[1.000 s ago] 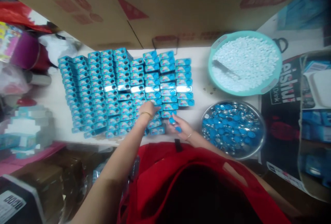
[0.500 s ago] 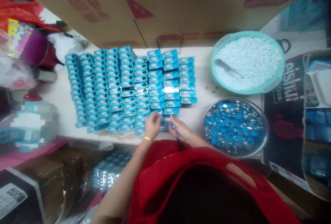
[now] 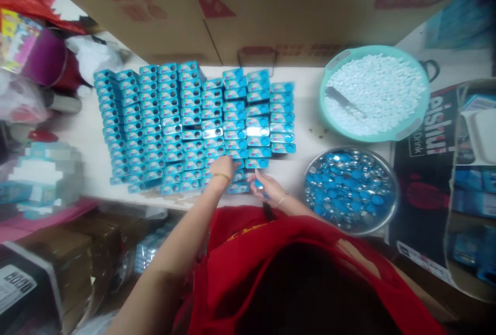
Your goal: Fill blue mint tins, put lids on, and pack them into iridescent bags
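Note:
Rows of small blue boxes (image 3: 172,128) cover the middle of the table. Many on the left show a dark round spot on top, while those on the right show a blue disc there. My left hand (image 3: 223,170) is over the near boxes, its fingers bent together at one of them; what they pinch, if anything, is hidden. Close by on the right, my right hand (image 3: 269,189) holds a small blue round disc (image 3: 258,184) in closed fingers, beside the nearest box of its column. A steel bowl (image 3: 396,195) with many blue and silver discs stands right of that hand.
Behind the bowl sits a teal basin (image 3: 324,110) of white pellets, with a grey flat tool (image 3: 344,101) lying in it. A large cardboard box (image 3: 170,41) walls off the back. Bags and a stack of pale cartons (image 3: 44,175) stand left; an open black carton (image 3: 420,190) stands right.
My left hand has moved left and slightly away from me, from near my right hand to over the boxes. My right hand has barely moved, and the disc in it shows more clearly.

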`<state>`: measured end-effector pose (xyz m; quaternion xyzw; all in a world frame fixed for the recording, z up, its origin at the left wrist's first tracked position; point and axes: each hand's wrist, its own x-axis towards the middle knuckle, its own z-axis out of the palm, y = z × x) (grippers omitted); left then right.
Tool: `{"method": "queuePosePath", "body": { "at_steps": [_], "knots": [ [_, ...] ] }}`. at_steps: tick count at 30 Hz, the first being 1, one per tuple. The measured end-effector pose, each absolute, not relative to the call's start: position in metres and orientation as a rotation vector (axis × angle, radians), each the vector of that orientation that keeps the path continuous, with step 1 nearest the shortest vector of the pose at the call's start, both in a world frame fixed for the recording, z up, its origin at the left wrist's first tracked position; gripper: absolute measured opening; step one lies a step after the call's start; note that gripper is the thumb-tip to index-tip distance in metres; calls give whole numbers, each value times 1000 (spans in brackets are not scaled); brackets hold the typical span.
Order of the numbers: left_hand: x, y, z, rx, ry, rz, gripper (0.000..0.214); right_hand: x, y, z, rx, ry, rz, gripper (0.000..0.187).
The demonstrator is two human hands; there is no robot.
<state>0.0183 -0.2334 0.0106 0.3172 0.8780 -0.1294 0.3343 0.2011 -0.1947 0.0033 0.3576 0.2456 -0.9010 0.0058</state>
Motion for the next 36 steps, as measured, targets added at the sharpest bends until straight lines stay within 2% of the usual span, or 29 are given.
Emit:
{"method": "queuePosePath", "body": {
  "at_steps": [3, 7, 10, 12, 18, 23, 30, 36],
  "knots": [
    [28, -239, 22, 883, 2323, -208, 32, 200, -191, 8, 1228, 828, -2755, 58],
    [66, -257, 38, 1132, 2144, 427, 20, 201, -194, 16, 1383, 1062, -2579, 66],
    [97, -276, 39, 1207, 2026, 690, 9, 202, -204, 18, 1437, 1139, -2466, 65],
    [110, -288, 36, 1188, 2091, 778, 8, 202, -212, 17, 1435, 1106, -2456, 64],
    [108, -310, 31, 1140, 2154, 979, 17, 200, -220, 9, 1285, 850, -2695, 49],
    [89, -312, 27, 1008, 2345, 905, 20, 199, -214, 9, 1304, 662, -2718, 44],
    [70, -284, 19, 936, 2465, 47, 18, 206, -211, 7, 1389, 874, -2647, 52],
    [53, -266, 15, 757, 2303, -293, 38, 206, -210, 4, 1349, 940, -2603, 50]
  ]
}}
